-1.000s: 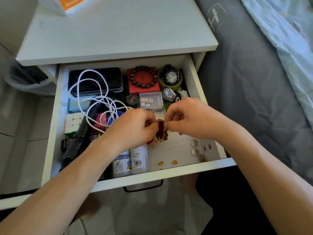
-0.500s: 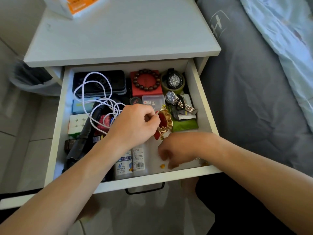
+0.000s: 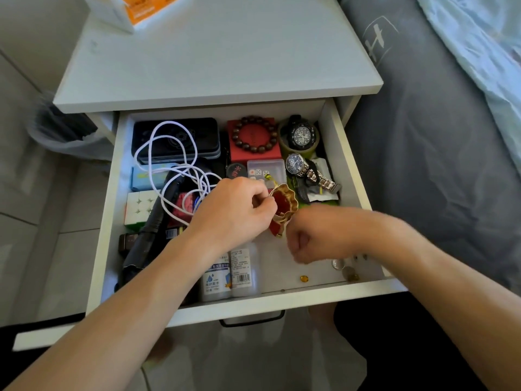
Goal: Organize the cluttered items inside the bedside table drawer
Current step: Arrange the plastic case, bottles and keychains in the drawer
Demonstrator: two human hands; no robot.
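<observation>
Red pouch is pinched open by left hand; right hand curled, contents unclear. Bead could be fumbled if mouth sags.

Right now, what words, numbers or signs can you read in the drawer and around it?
"H": a logo on the grey bedding.
Two small bottles: printed labels and a barcode, too blurred to read.
Orange box on the bedside table: print too blurred.
Round black lid: red characters, unreadable.
Watches' dials: too small.

an orange-and-white box sits on the bedside tabletop, beside a grey bed with pale blue bedding.
</observation>
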